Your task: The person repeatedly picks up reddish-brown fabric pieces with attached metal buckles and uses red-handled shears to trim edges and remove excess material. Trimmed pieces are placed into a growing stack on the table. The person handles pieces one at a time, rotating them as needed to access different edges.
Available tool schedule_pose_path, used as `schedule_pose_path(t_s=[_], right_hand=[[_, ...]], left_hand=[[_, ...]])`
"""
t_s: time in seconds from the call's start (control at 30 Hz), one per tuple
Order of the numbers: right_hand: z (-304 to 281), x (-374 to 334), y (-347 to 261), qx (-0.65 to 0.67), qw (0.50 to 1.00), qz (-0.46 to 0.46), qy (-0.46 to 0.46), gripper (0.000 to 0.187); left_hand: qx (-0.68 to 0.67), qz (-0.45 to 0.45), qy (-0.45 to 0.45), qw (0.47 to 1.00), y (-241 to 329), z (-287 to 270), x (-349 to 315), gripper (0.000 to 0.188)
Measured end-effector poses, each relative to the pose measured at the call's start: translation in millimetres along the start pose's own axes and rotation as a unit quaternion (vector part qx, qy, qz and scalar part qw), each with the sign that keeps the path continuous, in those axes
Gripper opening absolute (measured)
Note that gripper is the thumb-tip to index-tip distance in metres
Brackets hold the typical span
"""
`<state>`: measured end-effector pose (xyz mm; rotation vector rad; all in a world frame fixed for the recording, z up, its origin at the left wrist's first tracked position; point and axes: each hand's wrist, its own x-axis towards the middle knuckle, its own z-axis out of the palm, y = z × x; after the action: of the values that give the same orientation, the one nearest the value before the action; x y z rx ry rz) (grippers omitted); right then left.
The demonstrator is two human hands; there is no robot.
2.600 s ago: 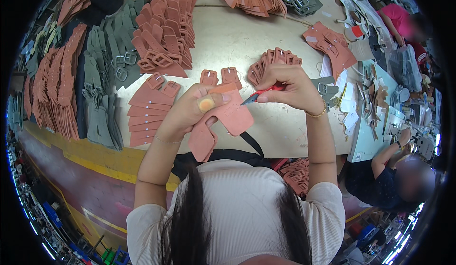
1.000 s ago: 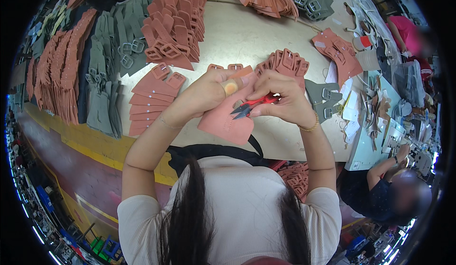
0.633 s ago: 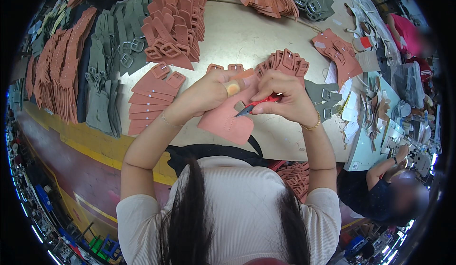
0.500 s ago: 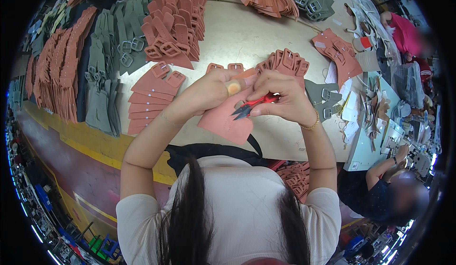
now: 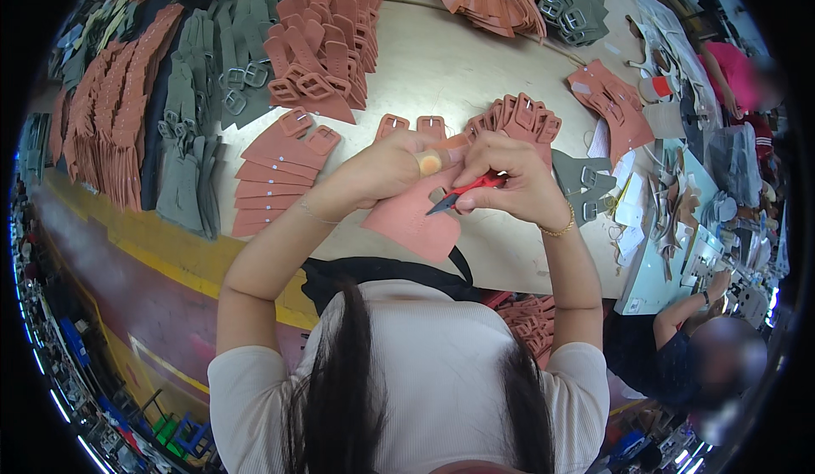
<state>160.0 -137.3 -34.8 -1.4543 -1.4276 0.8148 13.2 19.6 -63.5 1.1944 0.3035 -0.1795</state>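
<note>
My left hand [image 5: 392, 164], with a tan bandage round one finger, is closed on a salmon-pink leather piece [image 5: 412, 221] that has a row of small stitch holes. Two covered buckles [image 5: 412, 126] show just beyond that hand; whether they belong to this piece I cannot tell. In my right hand [image 5: 516, 181] is a pair of red-handled thread snips [image 5: 463, 192], its dark blades together and pointing left over the leather. The fingertips of both hands meet near the piece's upper edge.
Left of my hands lies a fan of pink buckled pieces [image 5: 276, 177]; right, a pink buckle stack [image 5: 522, 122] and a grey-green piece [image 5: 586, 181]. Pink and green strap piles [image 5: 323, 41] line the far left. A co-worker [image 5: 679, 338] sits at right by a machine.
The snips' blades were apart and are now together. My right hand has tilted slightly over the leather. The whole view has shifted a little, and both hands keep their holds.
</note>
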Motion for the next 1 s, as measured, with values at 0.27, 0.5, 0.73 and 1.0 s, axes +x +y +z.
schedule_pose_path(t_s=[0.27,0.5,0.73,1.0], right_hand=[[-7,-10,0,0.025,0.997,0.024,0.07,0.024],[-19,-35,14,0.128,0.969,0.063,0.199,0.027],[-6,-41,25,0.126,0.966,0.108,0.2,0.029],[1,-44,26,0.171,0.954,0.116,0.219,0.024]], left_hand=[[0.3,-0.02,0.022,0.953,13,-24,-24,0.041],[0.557,0.109,0.228,0.791,45,-69,-94,0.054],[0.768,0.098,0.318,0.548,-70,-120,-80,0.061],[0.728,0.036,0.291,0.62,-104,-130,-88,0.054]])
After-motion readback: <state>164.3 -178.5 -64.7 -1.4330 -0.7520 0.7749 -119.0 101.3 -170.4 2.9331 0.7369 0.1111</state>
